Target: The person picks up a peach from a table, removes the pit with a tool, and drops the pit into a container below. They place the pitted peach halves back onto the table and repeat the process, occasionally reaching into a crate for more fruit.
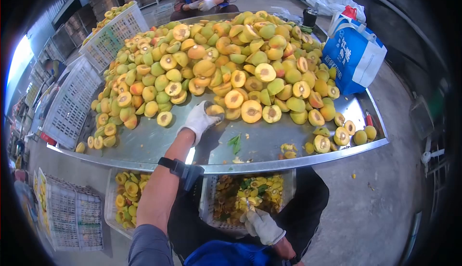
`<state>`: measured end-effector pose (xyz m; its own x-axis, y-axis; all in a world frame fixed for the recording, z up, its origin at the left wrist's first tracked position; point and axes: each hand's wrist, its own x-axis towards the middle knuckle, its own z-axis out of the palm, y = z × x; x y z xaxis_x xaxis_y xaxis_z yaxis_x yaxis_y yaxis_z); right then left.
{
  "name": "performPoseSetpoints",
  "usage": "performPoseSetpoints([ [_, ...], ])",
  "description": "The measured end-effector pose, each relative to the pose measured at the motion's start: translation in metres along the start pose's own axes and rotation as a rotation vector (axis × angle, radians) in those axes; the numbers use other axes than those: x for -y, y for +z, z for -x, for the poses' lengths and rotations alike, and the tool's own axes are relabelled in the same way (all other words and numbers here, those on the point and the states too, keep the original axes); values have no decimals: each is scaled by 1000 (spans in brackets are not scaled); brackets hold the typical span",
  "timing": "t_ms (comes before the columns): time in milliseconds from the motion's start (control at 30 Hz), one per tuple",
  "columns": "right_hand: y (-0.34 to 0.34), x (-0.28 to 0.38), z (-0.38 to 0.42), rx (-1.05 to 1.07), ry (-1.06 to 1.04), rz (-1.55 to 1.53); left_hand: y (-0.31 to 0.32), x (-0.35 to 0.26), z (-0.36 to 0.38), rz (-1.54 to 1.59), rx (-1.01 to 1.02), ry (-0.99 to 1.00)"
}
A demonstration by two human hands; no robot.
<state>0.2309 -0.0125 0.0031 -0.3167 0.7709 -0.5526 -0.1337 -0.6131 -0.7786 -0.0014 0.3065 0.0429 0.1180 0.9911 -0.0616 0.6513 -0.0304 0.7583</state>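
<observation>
My left hand point(201, 119), in a white glove with dark fingertips, reaches over the metal table to the near edge of a heap of halved peaches point(202, 68). Its fingers curl round a peach half point(216, 110). Cut faces around it show brown pit areas or hollows, such as on the peach half point(251, 111) to the right. Below the table edge, my right hand point(263, 225), also in a white glove, is closed above a crate point(206, 203) of peach scraps and leaves. A thin, pale thing sticks out from its fingers, too small to name.
A crate of peach halves point(109, 203) stands below left, beside stacked crates point(77, 218). More white crates point(72, 97) line the table's left side. A blue bag point(353, 54) and dark cup point(309, 17) stand at the right. Across the table sits a person with gloved hands point(207, 4).
</observation>
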Motion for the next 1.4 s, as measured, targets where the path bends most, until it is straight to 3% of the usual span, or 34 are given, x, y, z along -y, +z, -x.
performPoseSetpoints([
  [133,4,7,-2,-47,-21,-51,11,-11,28,65,-79,4],
  [233,6,11,-4,-61,-55,-117,9,-15,67,283,-70,289],
  [333,11,35,8,-40,-139,-73,2,-38,135,666,41,100],
  [433,22,55,21,54,-220,-34,15,-43,202,1041,61,44],
  [467,19,61,27,112,-120,20,26,-42,217,1098,36,49],
  [533,17,31,5,-89,-819,620,52,-34,243,1157,-69,-11],
  [633,18,22,4,-17,-270,224,85,0,254,1207,-89,-21],
  [700,21,24,5,-91,-133,-55,92,14,254,1216,-75,-52],
  [733,25,36,16,-30,-72,-185,93,16,257,1219,-73,-73],
  [967,46,54,27,-282,-409,738,92,0,261,1187,27,17],
  [1000,41,50,18,-177,-577,795,96,1,261,1177,24,1],
  [1200,46,50,14,-203,-289,725,91,-26,266,1068,-115,-61],
  [1267,39,36,7,-159,-309,708,88,-32,265,1043,-151,-55],
  [1400,39,34,9,-135,-266,722,75,-19,256,909,42,-56],
])
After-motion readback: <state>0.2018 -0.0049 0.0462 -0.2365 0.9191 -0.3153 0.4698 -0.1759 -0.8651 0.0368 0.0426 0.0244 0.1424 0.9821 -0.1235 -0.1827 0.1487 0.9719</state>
